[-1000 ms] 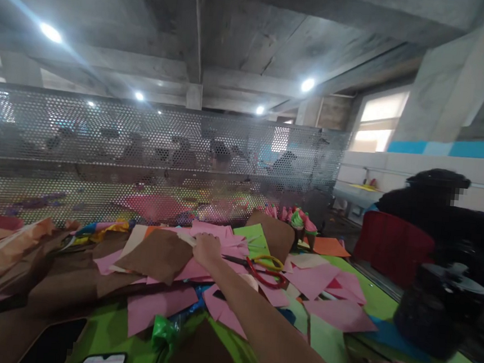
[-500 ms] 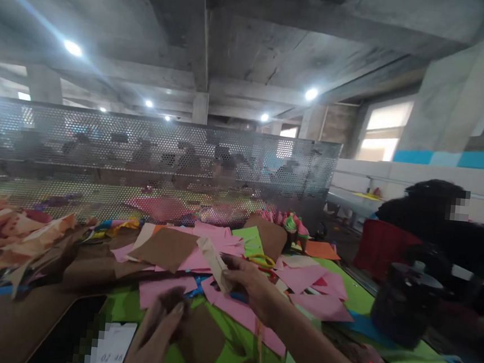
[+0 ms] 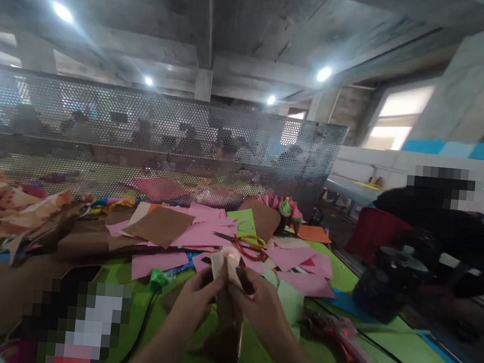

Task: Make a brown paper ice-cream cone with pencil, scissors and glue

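My left hand (image 3: 198,290) and my right hand (image 3: 257,298) are close together over the green work surface, fingers curled in. Between them they grip a cream strip (image 3: 218,267), bent so that two pale sides stand up. A brown piece (image 3: 226,307) shows between and below the fingers; how it joins the strip is hidden. Just beyond lie scissors (image 3: 257,246) with red and yellow handles, blades parted. Pink sheets (image 3: 203,232) are spread behind my hands. To the right rests a pink glue gun (image 3: 352,346) with a small red light.
A dark phone (image 3: 66,296), partly blurred out, lies at left near a black cord. Brown sheets (image 3: 92,242) and crumpled peach material (image 3: 32,208) fill the far left. A perforated metal screen (image 3: 155,157) stands behind. At right are a dark cylindrical object (image 3: 385,284) and a seated person.
My right hand has come nearer and lower with the cream strip. My left hand has moved in to join it on the strip. The view has shifted, showing more of the glue gun.
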Tool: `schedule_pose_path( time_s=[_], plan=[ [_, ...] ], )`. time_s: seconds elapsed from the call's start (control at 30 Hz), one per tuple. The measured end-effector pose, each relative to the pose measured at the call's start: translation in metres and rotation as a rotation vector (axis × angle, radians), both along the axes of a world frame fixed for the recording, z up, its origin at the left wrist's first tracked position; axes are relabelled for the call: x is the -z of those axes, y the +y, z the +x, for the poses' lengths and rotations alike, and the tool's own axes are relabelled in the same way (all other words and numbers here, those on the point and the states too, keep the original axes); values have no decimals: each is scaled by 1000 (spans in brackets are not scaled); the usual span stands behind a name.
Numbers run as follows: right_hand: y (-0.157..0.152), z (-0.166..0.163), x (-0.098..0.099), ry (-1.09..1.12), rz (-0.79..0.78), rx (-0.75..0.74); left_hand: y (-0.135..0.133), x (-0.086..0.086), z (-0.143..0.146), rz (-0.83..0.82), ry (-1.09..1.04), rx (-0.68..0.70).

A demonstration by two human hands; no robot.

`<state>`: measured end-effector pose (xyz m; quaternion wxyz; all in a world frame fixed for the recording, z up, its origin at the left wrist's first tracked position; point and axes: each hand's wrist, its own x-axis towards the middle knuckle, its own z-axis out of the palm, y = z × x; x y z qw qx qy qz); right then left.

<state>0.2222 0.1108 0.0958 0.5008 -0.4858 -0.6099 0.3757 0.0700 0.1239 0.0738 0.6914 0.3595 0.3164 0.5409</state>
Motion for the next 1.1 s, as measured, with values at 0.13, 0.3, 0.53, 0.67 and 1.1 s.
schedule_pose_path(
  time_s=[0.13, 0.3, 0.53, 0.67, 1.1],
  plan=[
    [0, 3, 6, 113, -89, -22, -8, 4, -3, -185, -61, 58],
    [-5, 8, 8, 463, -197, 106, -11, 4, -11, -290, -62, 34],
    [-1, 15, 5, 682, -239, 213, -12, 6, -16, -226, 44, -25],
    [-1, 10, -1, 697, -212, 139, -16, 5, -11, -183, 38, 2],
    [-15, -6, -22, 969, -297, -144, -17, -4, 1, -95, 19, -59]
  ],
)
